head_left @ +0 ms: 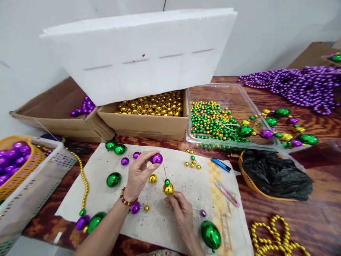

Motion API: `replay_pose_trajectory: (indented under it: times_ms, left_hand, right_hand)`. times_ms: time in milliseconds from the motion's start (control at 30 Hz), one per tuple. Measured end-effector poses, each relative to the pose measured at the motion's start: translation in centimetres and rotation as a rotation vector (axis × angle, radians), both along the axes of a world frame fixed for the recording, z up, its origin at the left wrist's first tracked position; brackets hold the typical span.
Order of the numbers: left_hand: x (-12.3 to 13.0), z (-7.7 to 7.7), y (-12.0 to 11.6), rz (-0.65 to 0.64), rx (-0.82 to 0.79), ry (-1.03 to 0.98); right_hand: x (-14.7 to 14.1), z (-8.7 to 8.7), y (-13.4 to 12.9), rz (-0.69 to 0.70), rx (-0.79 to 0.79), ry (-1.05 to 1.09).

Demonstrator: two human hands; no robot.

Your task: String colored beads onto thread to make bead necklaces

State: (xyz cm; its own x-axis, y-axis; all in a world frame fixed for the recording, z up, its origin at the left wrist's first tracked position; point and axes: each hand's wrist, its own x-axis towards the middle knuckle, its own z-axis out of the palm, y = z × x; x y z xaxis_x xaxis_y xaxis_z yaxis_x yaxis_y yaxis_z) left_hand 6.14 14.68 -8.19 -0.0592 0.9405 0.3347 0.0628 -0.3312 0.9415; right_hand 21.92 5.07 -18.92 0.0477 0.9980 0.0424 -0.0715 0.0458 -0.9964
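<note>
My left hand (138, 175) is closed, pinching a shiny purple ball (157, 158) between thumb and fingertips above the cloth. Lower and to the right, my right hand (181, 209) is closed on a gold ball (168, 188). A small green bead (167, 182) sits on top of that ball, and a thin needle (165, 172) sticks up from it, apart from the purple ball. Around my hands on the white cloth (98, 194) lie another gold ball (153, 178), a big green ball (114, 179) and a purple ball (135, 207) near my left wrist.
Behind the cloth stand a cardboard box of gold beads (149, 105) and a clear tray (188, 136) of green and gold beads. A blue cutter (221, 165) and thread snips (226, 192) lie at right. A yellow basket (36, 158) of purple balls is at left.
</note>
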Motion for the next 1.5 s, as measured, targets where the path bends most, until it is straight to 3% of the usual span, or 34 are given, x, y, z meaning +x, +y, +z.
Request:
replay_pose_trajectory:
  times_ms: [133,400,567,900,1500]
  left_hand:
    - [0.0,0.2,-0.1,-0.005,-0.029,-0.036]
    - [0.4,0.8,0.5,-0.005,-0.199,-0.358]
    - [0.7,1.2,0.6,-0.032,-0.238,-0.449]
    - [1.2,1.5,0.2,-0.06,-0.264,-0.462]
    - [1.8,1.1,-1.9,-0.116,-0.276,-0.352]
  right_hand:
    - [-0.2,-0.3,-0.1,0.014,0.001,-0.009]
    - [-0.8,-0.4,0.3,0.044,0.01,0.015]
    - [-0.8,-0.3,0.3,0.045,0.014,0.02]
    - [-0.8,-0.5,0.4,0.039,0.002,0.005]
    - [-1.8,1.8,1.2,-0.071,0.043,0.104]
